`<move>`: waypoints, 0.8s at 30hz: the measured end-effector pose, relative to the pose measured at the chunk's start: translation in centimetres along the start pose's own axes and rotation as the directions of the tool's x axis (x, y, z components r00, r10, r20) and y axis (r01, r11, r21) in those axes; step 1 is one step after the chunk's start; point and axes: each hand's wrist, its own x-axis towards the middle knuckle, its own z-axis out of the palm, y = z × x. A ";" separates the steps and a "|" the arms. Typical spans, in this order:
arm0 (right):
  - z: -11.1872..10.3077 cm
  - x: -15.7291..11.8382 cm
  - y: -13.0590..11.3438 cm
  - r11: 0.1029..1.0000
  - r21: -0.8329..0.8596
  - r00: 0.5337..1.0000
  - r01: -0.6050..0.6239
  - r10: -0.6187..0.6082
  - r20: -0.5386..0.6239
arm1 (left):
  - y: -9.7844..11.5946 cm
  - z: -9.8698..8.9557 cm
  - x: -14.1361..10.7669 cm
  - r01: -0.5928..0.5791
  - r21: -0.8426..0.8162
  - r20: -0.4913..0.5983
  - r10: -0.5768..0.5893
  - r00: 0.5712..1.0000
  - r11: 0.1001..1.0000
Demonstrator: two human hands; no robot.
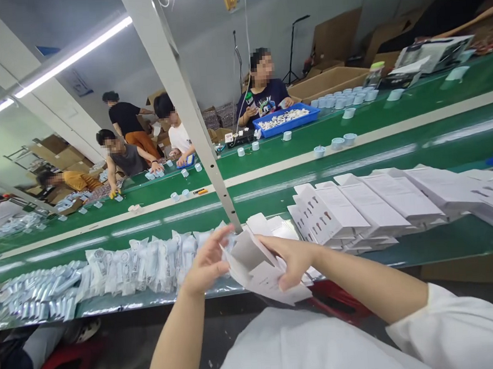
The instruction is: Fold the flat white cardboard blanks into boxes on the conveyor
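1. White cardboard carton [255,267], partly unfolded and flattened, held just above the green worktop [417,246].
2. Right hand [293,259]: fingers [286,276] curled over its edge, gripping.
3. Left hand [205,263]: fingers [220,239] spread open, just beside it.
4. Stacked white boxes [369,210] stand to the right; clear plastic packets [151,265] lie to the left.

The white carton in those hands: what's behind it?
Behind the carton are more white cartons on a green belt; the part of the belt directly behind it is covered from view.
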 end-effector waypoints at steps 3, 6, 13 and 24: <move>-0.3 1.2 -0.1 1.000 0.009 0.994 -0.004 0.003 0.111 | -2.0 2.1 0.2 0.222 -0.269 0.106 -0.200 0.974 0.937; -0.1 1.6 -0.4 0.990 -0.137 0.991 -0.026 0.044 0.129 | -2.7 3.6 0.0 0.291 -0.340 0.002 -0.309 0.951 0.894; 3.6 0.5 -1.8 0.712 -0.693 0.922 0.110 -0.334 -0.197 | -1.8 5.5 -1.1 0.012 -0.515 -0.488 -0.305 0.818 0.857; 2.5 3.2 -1.8 0.701 -0.664 0.909 0.258 -0.409 -0.079 | -0.6 2.6 -2.4 0.131 -0.459 -0.237 -0.263 0.935 0.879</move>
